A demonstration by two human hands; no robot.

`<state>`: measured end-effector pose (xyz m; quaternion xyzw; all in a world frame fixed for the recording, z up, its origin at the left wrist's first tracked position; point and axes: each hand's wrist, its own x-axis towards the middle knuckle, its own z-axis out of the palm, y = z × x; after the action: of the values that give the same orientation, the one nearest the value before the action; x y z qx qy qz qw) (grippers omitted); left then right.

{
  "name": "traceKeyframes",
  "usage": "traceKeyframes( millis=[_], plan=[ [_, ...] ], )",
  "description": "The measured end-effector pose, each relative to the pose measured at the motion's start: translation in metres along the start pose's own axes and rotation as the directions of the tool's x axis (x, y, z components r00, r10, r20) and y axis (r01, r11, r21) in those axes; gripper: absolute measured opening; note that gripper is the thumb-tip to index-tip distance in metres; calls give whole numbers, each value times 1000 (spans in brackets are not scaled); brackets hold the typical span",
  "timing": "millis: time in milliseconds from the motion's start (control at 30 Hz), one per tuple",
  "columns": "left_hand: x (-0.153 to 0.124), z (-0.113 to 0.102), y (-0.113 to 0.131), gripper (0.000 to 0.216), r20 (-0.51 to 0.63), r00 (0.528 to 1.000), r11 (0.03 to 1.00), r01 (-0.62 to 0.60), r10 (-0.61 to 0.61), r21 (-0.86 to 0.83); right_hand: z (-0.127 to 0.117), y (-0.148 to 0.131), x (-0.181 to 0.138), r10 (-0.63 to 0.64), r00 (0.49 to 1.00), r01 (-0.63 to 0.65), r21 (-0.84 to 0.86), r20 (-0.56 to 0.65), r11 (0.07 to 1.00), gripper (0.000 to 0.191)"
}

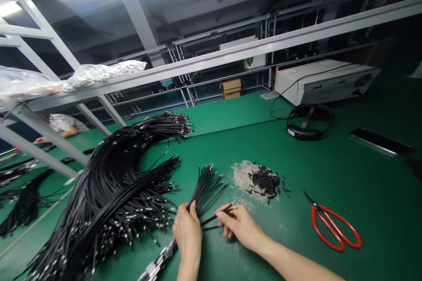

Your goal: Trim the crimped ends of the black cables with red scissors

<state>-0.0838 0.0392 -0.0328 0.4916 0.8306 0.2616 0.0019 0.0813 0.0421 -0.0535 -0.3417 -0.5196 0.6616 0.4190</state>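
My left hand [187, 232] is closed around a small bundle of black wires [206, 186] that fans out above its fingers. My right hand [240, 225] pinches a single black wire [211, 219] drawn sideways from that bundle. Both hands rest low on the green table [346, 171]. A large heap of black wires with metal tips [112, 193] lies just left of my left hand. A little pile of short black sleeves [263, 181] sits on clear scraps beyond my right hand.
Red-handled scissors [332, 226] lie to the right. A roll of black tape [308, 123], a phone [379, 141] and a white machine [325, 81] stand farther back right. A metal rack with plastic bags [99, 72] spans the left. Another person's arm [62, 131] shows far left.
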Motion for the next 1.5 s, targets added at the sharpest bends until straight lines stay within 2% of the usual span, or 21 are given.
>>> traceKeyframes(
  millis=[200, 300, 333, 433, 500, 600, 700, 733, 800, 833, 900, 967, 1000, 1067, 1133, 1200, 1300, 1333, 1367, 1433, 1500],
  plan=[
    [-1, 0, -3, 33, -66, 996, 998, -57, 56, -5, 2, -1, -2, 49, 999, -51, -58, -23, 997, 47],
    [-17, -7, 2, 33, -102, 986, 981, -146, 134, -124, 2, -2, -1, 42, 999, -43, -84, -19, 996, 46],
    [-24, -9, 4, 32, -77, 981, 958, -190, 178, -214, 1, -2, 0, 29, 999, -31, -97, -21, 995, 45],
    [-45, -7, 10, 37, 170, 931, 858, -213, 323, -467, -4, -7, 2, -12, 1000, 9, -197, -12, 980, 42],
    [-52, -2, 12, 40, 254, 889, 835, -213, 381, -507, -12, -15, 0, 1, 1000, 4, -311, 16, 950, 40],
    [-49, 3, 12, 35, 306, 846, 836, -255, 436, -486, -32, -34, -16, 26, 999, -3, -483, 42, 876, 33],
    [-40, -1, 11, 31, 303, 830, 831, -299, 469, -469, -44, -44, -44, -188, 982, 101, -775, -24, 624, 28],
    [-36, -4, 10, 29, 288, 831, 831, -317, 476, -457, -43, -41, -53, -257, 966, 148, -837, 8, 527, 30],
    [-29, -11, 8, 21, 265, 830, 841, -372, 491, -394, -30, -23, -68, -353, 916, 318, -880, 189, 352, 33],
    [-26, -13, 7, 16, 254, 830, 849, -406, 497, -338, -20, -10, -73, -411, 854, 439, -866, 319, 239, 32],
    [-19, -15, 4, 10, 214, 842, 865, -458, 496, -204, 4, 21, -79, -470, 691, 623, -782, 549, 2, 32],
    [-13, -14, 1, 14, 201, 847, 871, -479, 492, -112, 22, 43, -80, -488, 585, 692, -712, 648, -117, 34],
    [-10, -13, -1, 15, 212, 846, 872, -481, 489, -91, 25, 48, -79, -491, 559, 714, -689, 668, -126, 36],
    [-6, -12, -3, 24, 245, 842, 875, -478, 481, -78, 18, 43, -74, -418, 558, 760, -644, 717, -90, 41],
    [-3, -13, -4, 38, 243, 847, 881, -461, 473, -105, -7, 22, -63, -253, 625, 771, -635, 739, 51, 53],
    [-1, -17, -4, 50, 191, 866, 885, -437, 462, -159, -41, -3, -46, -154, 739, 673, -722, 655, 159, 73],
    [1, -27, 0, 54, 50, 902, 882, -406, 429, -239, -72, -28, -21, -170, 900, 424, -897, 401, 127, 81],
    [1, -31, 2, 53, -5, 908, 877, -405, 418, -258, -70, -30, -16, -196, 923, 358, -927, 332, 115, 84],
    [2, -33, 4, 51, -59, 911, 871, -408, 408, -274, -62, -29, -14, -195, 923, 357, -926, 330, 123, 85],
    [4, -37, 8, 48, -142, 909, 856, -417, 392, -305, -28, -19, -18, -183, 881, 467, -864, 436, 189, 86],
    [6, -39, 10, 47, -175, 912, 850, -409, 371, -333, 18, -4, -26, -203, 776, 630, -733, 596, 256, 81]
  ],
)
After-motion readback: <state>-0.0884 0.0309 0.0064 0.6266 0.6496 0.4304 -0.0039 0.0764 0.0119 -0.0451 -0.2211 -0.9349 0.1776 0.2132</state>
